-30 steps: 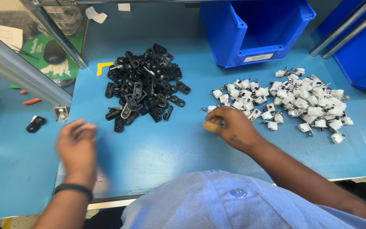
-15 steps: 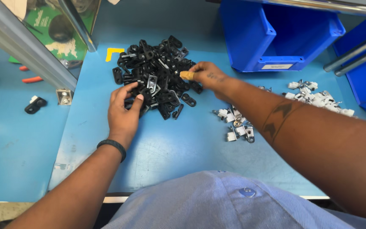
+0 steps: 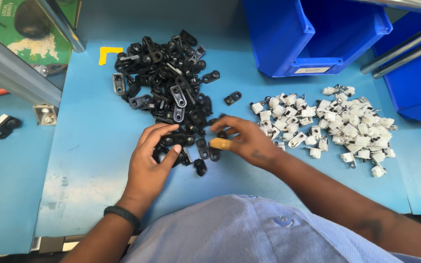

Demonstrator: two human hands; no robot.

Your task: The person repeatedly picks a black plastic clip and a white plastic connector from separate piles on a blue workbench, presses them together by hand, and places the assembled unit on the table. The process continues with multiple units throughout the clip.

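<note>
A pile of black plastic clips (image 3: 166, 83) lies on the blue mat (image 3: 93, 160). My left hand (image 3: 149, 160) rests at the near edge of that pile, thumb and fingers closed around a black clip. My right hand (image 3: 247, 141) is just to its right, a tan bandage on one finger. Its fingertips pinch a small black clip between the two piles. A heap of white clips (image 3: 339, 122) lies to the right of my right hand.
A blue bin (image 3: 313, 39) stands at the back, and another blue bin (image 3: 415, 78) sits at the right behind slanted metal rods (image 3: 400, 56). A metal rail (image 3: 15, 78), a bracket (image 3: 45, 115) and a stray black clip (image 3: 6, 125) are on the left.
My right hand went from the white heap to the black pile, then drew back between the piles. My left hand came forward onto the pile's near edge.
</note>
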